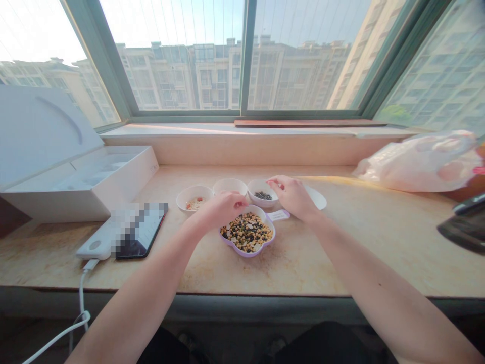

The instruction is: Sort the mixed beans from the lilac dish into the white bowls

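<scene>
A purple-rimmed bowl (248,253) with a short handle (278,215) holds mixed yellow and black beans (248,231) with some pale flat pieces. My left hand (226,206) hovers over its back-left edge, fingers curled together; what they pinch, if anything, is hidden. My right hand (290,194) is at the right rim of a small white bowl (261,203) of dark beans (262,195), thumb and fingertips drawn together, too small to tell on what. Left of that, another white bowl (230,185) is partly covered by my left hand. A third white bowl (182,201) contains pale and reddish pieces.
A white dish (317,198) lies partly behind my right hand. On the left are an open white box (125,177), a phone (151,227) and a white power bank (96,242) with a cable (81,288). A plastic bag (420,161) and a dark object (464,227) stand right.
</scene>
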Demonstrator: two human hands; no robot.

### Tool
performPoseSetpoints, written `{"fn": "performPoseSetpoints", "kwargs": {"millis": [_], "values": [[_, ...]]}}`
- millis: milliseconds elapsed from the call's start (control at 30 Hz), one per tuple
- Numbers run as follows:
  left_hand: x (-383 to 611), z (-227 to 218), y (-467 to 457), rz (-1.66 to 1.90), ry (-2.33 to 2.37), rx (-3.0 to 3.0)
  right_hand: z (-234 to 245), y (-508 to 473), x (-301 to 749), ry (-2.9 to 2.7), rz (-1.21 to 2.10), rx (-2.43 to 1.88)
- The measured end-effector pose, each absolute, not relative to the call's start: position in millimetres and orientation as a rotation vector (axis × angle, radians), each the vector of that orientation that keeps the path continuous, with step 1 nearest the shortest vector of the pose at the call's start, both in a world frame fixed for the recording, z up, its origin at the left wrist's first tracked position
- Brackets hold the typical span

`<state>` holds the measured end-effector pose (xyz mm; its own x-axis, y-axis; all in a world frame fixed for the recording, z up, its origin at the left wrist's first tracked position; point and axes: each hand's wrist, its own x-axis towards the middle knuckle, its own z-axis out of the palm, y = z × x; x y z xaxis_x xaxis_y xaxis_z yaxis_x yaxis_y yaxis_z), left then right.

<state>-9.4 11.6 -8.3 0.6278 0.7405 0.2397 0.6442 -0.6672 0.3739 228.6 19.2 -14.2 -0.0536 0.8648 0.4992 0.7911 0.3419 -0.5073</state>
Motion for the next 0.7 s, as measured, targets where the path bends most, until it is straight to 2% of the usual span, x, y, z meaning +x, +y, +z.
{"fn": "performPoseSetpoints", "kwargs": {"millis": [200, 400, 533, 700], "values": [[-6, -2, -2, 0.305, 0.819, 2.683, -5, 29, 254, -1.747, 0.037, -1.694], [-3, -4, -2, 0.169, 0.764, 2.683, 6, 32, 283, -1.759, -0.021, -2.076], [0, -6, 0, 0.124, 0.747, 2.679, 6, 34, 294, -1.936, 0.121, -2.3], [0, -8, 2, 0.079, 0.839, 2.64, 0, 39, 298, -2.088, 0.266, -2.29]]}}
